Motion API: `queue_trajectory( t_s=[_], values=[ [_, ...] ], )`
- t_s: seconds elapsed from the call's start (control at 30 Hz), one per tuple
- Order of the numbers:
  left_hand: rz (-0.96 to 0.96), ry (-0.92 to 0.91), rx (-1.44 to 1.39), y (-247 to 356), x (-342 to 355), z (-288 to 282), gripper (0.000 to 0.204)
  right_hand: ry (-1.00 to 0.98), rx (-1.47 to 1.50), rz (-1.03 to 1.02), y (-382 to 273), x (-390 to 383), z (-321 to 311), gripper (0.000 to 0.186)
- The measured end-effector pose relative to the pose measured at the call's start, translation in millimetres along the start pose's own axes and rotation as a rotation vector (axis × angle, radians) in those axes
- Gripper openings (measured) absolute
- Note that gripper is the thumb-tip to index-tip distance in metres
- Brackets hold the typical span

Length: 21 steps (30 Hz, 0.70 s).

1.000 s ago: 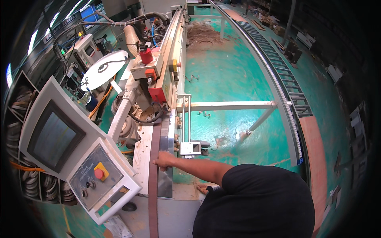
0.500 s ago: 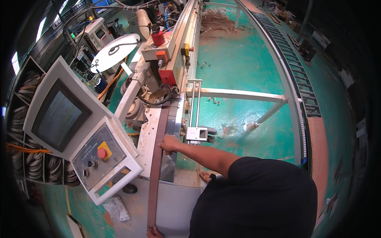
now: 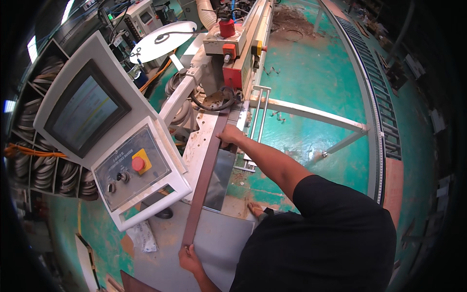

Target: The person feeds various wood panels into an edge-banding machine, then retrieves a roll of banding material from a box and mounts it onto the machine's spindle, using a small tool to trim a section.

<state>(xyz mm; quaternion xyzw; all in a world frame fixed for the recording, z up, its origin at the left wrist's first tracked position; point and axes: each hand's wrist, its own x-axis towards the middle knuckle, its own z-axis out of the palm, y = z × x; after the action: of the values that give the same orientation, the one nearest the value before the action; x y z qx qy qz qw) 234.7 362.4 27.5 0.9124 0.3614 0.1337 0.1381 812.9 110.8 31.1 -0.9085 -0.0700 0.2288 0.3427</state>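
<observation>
A long, narrow brown board strip (image 3: 204,187) lies lengthwise along the machine's white perforated bed (image 3: 197,148). My right hand (image 3: 230,135) is closed around its far part, close to the machine head. At the near end, my left hand (image 3: 190,259) grips the strip with its thumb on top. The strip's far end runs under the machine head (image 3: 226,41), where a dark hose (image 3: 214,108) partly hides it. A shiny metal plate (image 3: 219,182) lies beside the strip on its right.
On the left stands a control console (image 3: 131,168) with a lit screen (image 3: 87,114) and a red stop button (image 3: 138,163). To the right, a white support frame (image 3: 311,117) spans the green floor. A plastic bag (image 3: 142,237) and a dark brown panel (image 3: 138,282) lie low at left.
Both hands and the brown strip have moved forward along the bed toward the machine head. My left hand has come further into view. The whole view has shifted.
</observation>
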Motion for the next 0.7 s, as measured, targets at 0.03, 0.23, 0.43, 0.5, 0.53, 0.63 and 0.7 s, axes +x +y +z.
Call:
queue_trajectory(
  t_s=[0.03,0.23,0.43,0.5,0.53,0.63,0.7],
  values=[
    [0.048,0.027,-0.001,5.0,2.7,3.6,0.038,0.012,-0.002,0.017,1.9,2.9,1.0,0.056],
    [0.033,-0.022,0.035,43.8,32.9,36.2,0.040,0.339,0.016,-0.001,13.6,-8.3,11.9,0.052],
    [0.116,-0.054,0.009,99.3,63.7,43.2,0.041,0.301,0.104,-0.360,34.0,-156.1,70.0,0.048],
    [0.155,-0.084,0.030,107.7,74.9,55.2,0.037,0.272,0.217,-0.346,59.9,-204.5,72.7,0.049],
    [0.172,-0.100,0.041,110.9,78.7,59.8,0.035,0.231,0.289,-0.299,73.9,-221.3,71.0,0.049],
    [0.254,-0.142,0.017,138.4,87.7,65.0,0.031,0.212,0.399,-0.182,132.6,-255.5,75.7,0.047],
    [0.278,-0.129,-0.003,151.8,91.4,71.3,0.030,0.210,0.472,-0.104,156.9,-283.3,64.7,0.047]
  ],
)
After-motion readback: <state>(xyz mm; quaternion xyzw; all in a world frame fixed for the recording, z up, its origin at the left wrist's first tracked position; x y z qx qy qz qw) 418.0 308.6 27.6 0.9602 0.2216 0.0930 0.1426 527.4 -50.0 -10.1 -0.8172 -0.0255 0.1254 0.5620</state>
